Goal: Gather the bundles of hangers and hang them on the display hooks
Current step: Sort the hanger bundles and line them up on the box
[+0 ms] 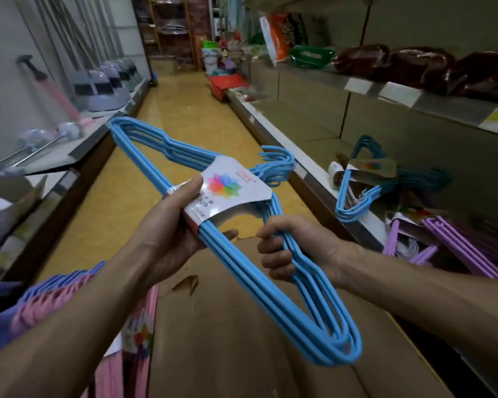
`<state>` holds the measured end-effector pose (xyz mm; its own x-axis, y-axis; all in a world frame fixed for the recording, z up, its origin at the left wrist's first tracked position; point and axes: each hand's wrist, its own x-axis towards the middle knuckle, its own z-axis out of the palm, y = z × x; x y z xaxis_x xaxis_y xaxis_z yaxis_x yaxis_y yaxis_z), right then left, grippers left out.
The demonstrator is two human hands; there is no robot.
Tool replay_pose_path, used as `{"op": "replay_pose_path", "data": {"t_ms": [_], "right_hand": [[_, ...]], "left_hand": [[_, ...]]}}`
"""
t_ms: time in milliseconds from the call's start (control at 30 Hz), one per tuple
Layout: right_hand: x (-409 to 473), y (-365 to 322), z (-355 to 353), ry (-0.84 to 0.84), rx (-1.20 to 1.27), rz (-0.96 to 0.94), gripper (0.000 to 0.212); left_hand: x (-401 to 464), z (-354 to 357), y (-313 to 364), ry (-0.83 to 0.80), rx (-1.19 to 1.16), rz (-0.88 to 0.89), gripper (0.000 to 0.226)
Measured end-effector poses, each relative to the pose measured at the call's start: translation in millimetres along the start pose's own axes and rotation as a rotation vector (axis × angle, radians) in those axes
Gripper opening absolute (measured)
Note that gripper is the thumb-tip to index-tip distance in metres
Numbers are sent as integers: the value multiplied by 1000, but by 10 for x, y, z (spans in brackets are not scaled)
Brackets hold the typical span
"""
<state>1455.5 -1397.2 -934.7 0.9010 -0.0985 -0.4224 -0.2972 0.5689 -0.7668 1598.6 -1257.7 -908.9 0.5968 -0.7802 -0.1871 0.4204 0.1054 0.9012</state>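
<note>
from the head view, a bundle of blue hangers (270, 254) is held in the air over a brown cardboard box (242, 326) in a shop aisle, its long axis running diagonally from the upper left, near the left shelving, down to the lower right; the hooks (276, 165) point away to the upper right. a white paper sleeve (230, 193) with a coloured flower print wraps the middle of the bundle. the left hand (167, 234) grips the bundle at the sleeve, thumb on top of the paper and fingers curled beneath the bars. the right hand (293, 245) is clamped round the bars just beyond the sleeve. on the low right shelf (322, 179) lies a second blue bundle (365, 191), and beside it purple hangers (457, 248). at the lower left, pink hangers (52, 297) sit beside the box, with a purple-blue bundle (41, 285) touching them. the upper right shelf holds dark red packets (414, 67) and a green basket (311, 56).
</note>
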Motion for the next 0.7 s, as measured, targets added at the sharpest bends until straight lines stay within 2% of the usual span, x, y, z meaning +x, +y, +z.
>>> {"op": "replay_pose_path", "data": {"t_ms": [167, 267, 333, 433, 533, 700], "right_hand": [[104, 148, 149, 165, -182, -120, 32], [130, 185, 237, 270, -333, -233, 31], [144, 217, 294, 305, -413, -272, 29], [151, 265, 350, 338, -509, -305, 23], [174, 324, 383, 405, -624, -343, 21], [122, 422, 437, 467, -732, -366, 22]], "left_hand": [[-71, -388, 38, 190, 362, -38, 54], [-5, -616, 80, 431, 591, 74, 67], [-14, -666, 117, 517, 750, 167, 73], [-49, -613, 165, 510, 877, 322, 71], [-77, -410, 219, 392, 930, 467, 57], [-126, -92, 202, 265, 999, 538, 56]]}}
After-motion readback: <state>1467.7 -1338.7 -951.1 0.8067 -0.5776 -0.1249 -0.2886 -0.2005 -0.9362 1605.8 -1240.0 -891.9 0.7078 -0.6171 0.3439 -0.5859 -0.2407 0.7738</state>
